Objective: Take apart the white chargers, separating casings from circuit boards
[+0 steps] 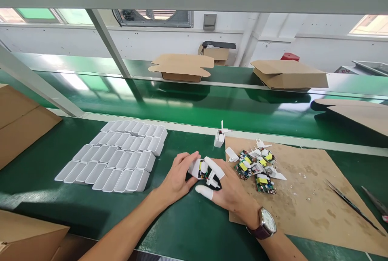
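My left hand (181,174) grips a small white plastic case (194,168) between thumb and fingers, its open end turned to the right. A circuit board (203,167) with a yellow component sits at least partly inside the case. My right hand (228,184), with white finger cots on the thumb and a finger and a watch on the wrist, closes round the board's outer end. A white plug-like piece (213,180) on wires shows between its fingers. The fingertips' exact contact is partly hidden.
Rows of empty white cases (121,160) stand to the left. Another case with a board (219,137) stands behind my hands. Several circuit boards (256,166) are piled on a cardboard sheet (312,196), with tweezers (353,204) farther right. Cardboard boxes (182,67) rest beyond the green bench.
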Available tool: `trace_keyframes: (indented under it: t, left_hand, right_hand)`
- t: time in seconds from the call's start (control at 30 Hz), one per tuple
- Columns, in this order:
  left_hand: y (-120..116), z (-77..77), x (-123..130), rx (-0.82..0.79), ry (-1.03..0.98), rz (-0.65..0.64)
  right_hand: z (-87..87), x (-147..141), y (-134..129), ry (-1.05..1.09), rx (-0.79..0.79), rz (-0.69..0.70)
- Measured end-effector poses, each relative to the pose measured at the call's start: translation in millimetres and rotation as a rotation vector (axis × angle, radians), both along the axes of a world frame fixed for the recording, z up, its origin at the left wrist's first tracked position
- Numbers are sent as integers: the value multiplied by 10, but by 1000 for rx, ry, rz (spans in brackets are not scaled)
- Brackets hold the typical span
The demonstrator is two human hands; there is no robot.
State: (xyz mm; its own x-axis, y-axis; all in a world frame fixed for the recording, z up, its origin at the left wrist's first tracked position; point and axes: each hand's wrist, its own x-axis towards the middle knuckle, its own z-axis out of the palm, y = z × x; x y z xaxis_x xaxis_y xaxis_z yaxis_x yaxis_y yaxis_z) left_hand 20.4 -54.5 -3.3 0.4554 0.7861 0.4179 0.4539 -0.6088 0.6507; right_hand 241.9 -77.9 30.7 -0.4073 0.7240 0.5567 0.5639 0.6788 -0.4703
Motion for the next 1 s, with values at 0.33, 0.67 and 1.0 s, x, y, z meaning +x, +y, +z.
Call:
trace_keyframes:
  t: [0.33,0.67,1.0]
  left_hand:
    - [17,36,27,-407,-331,-32]
    - [0,85,-27,-454,-397,-55]
    - [-26,153,23,-388,-482,73]
  right_hand:
    - [-90,52,102,32,-56,15]
    - [-24,-57,214,-28,-60,80]
    - [-90,-204,168,-1,-130,47]
